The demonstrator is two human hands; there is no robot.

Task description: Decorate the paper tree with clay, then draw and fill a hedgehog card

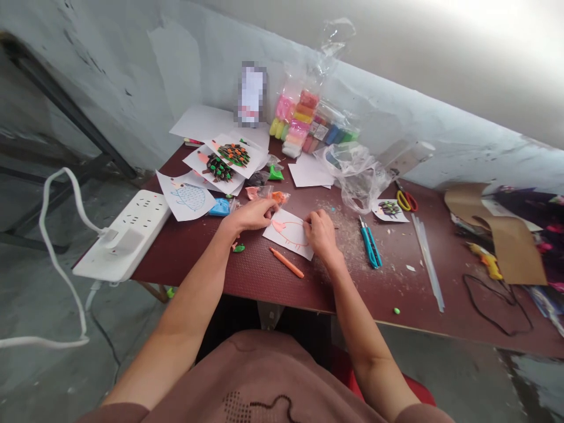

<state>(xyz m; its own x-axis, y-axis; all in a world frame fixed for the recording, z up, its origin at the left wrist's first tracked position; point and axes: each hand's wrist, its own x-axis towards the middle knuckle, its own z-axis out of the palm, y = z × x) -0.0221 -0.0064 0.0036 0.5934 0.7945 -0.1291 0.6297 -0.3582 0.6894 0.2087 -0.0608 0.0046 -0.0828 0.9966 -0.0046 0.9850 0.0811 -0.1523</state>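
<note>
A white card (pixel 288 239) with an orange outline drawing lies on the dark red table (pixel 251 282), with a pink-orange clay patch (pixel 278 225) at its left end. My left hand (pixel 258 214) is over the card's upper left corner, fingers curled together near the clay; what they hold, if anything, is too small to tell. At the card's right edge my right hand (pixel 321 234) rests with bent fingers, touching the paper; whether it grips anything is hidden. An orange marker (pixel 286 262) lies just below the card. Bags of orange clay (pixel 278 198) and pink clay (pixel 252 192) sit beyond my left hand.
Decorated cards (pixel 220 169) and a blue drawing (pixel 190 197) lie left, beside a power strip (pixel 127 235). Packs of coloured clay (pixel 304 123) stand against the wall. On the right are a teal cutter (pixel 371 244), scissors (pixel 406 200), glue sticks (pixel 428 261) and a glue gun (pixel 486 260).
</note>
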